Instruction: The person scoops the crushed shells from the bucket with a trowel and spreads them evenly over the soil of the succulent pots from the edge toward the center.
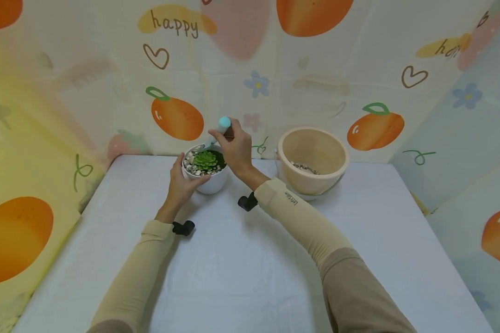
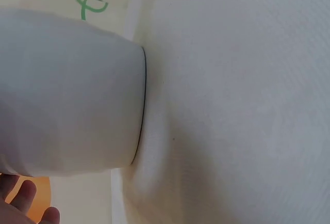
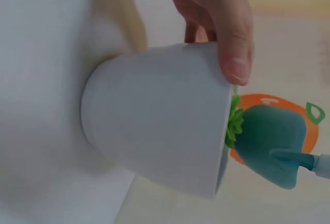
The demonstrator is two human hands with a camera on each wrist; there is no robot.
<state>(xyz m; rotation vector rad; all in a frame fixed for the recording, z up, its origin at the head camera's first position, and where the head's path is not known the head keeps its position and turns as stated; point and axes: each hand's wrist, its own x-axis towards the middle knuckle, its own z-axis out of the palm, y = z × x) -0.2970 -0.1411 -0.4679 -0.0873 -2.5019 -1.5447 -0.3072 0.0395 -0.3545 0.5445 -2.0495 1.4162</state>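
Left of centre in the head view, gripped the white pot (image 1: pixel 213 185) at its rim with the left hand (image 1: pixel 182 181), probably for steadiness. Just above, held the blue trowel (image 3: pixel 270 141) by its handle with the right hand (image 1: pixel 237 147), tilted toward the succulent (image 1: pixel 205 160), presumably for control. Had the beige bucket (image 1: pixel 302 180) right of centre, seemingly within reach.

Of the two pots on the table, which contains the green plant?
The smaller white pot, held by the left hand: the green succulent sits in it. The larger beige pot shows only small stones inside.
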